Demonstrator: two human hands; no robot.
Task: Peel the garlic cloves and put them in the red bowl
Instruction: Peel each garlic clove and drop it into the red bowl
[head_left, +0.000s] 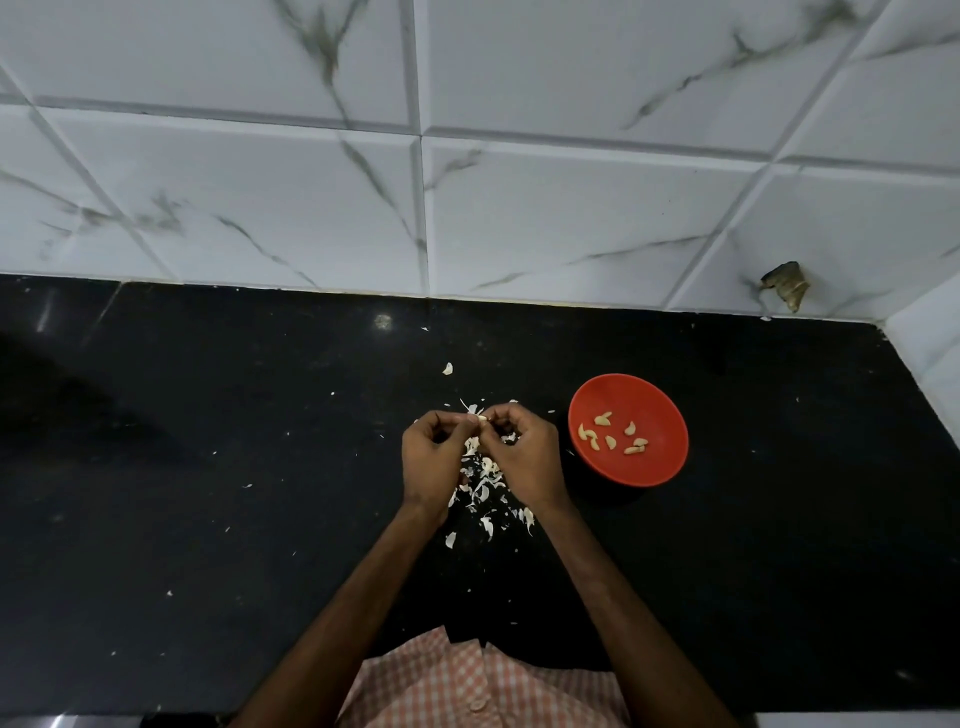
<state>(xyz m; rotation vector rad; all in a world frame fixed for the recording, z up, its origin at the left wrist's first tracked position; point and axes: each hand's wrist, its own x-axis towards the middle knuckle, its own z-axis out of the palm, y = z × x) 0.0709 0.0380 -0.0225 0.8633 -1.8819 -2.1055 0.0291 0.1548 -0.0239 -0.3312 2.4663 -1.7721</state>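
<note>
At the near edge is a checked shirt (483, 680). From it both forearms run up and inward over the black desk (208, 467). Between the wrists lies a heap of peel scraps (483, 493), at 6 o'clock from the fingertips.

The left hand (434, 457) and the right hand (524, 457) meet knuckles-up with their fingers curled. Each pinches an end of 1 small garlic clove (482, 417) with thumb and forefinger. The clove is held just above the heap. It is too small to tell how much skin is left on it.

The step looks like stripping this clove. To do it well:
- Grip the clove firmly with 1 hand.
- Get a nail of the other hand under the loose skin at the tip.
- Pull along the clove's length, not across it, so the flesh is not gouged.
- Let the skins fall on the heap, well away from the bowl.

The red bowl (670, 410) stands on the desk at 3 o'clock from the hands, just beside the right hand. It holds 6 or 7 peeled cloves (602, 417), so the drop is a short move sideways.

A pale piece (447, 368) lies alone at 11 o'clock from the hands; whether it is clove or skin I cannot tell. The tiled wall (571, 208) stands beyond.
</note>
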